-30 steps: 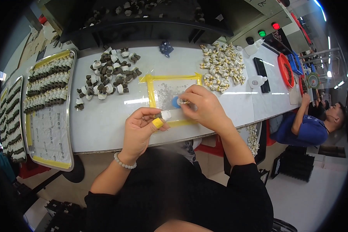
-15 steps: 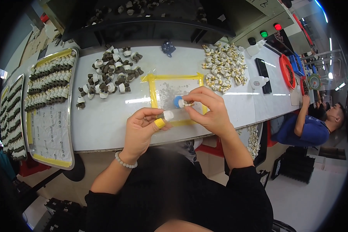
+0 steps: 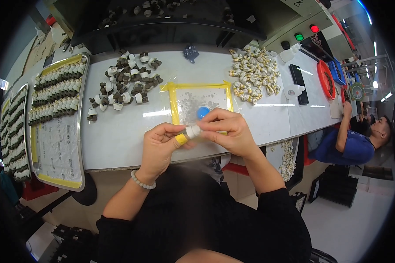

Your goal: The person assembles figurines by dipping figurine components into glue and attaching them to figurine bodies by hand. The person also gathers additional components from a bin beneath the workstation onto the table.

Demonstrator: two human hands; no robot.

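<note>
My left hand [image 3: 157, 147], yellow tape wrapped round its thumb, grips a small white-and-dark figurine part [image 3: 191, 131] in a pinch. From the right, my right hand [image 3: 234, 135] pinches a small whitish piece up against it; my fingers hide most of that piece. Both hands meet over the near edge of a clear sheet bordered with yellow tape [image 3: 174, 103]. A round blue cap [image 3: 202, 112] sits on the sheet just beyond my right fingertips. Loose white-and-dark parts [image 3: 127, 83] lie in a heap to the left, white-and-yellow pieces [image 3: 254, 74] in another to the right.
Metal trays [image 3: 82, 131] with rows of parts stand at the left. A dark-fronted machine [image 3: 171, 37] spans the back. White bottles [image 3: 294, 91], a black phone-like slab [image 3: 299, 85] and a red basin [image 3: 325, 81] are at the right. A co-worker in blue [image 3: 355, 147] sits beyond.
My right hand has moved left and slightly down from the blue cap, bringing its small piece against the part in my left hand. The left hand has barely moved.
</note>
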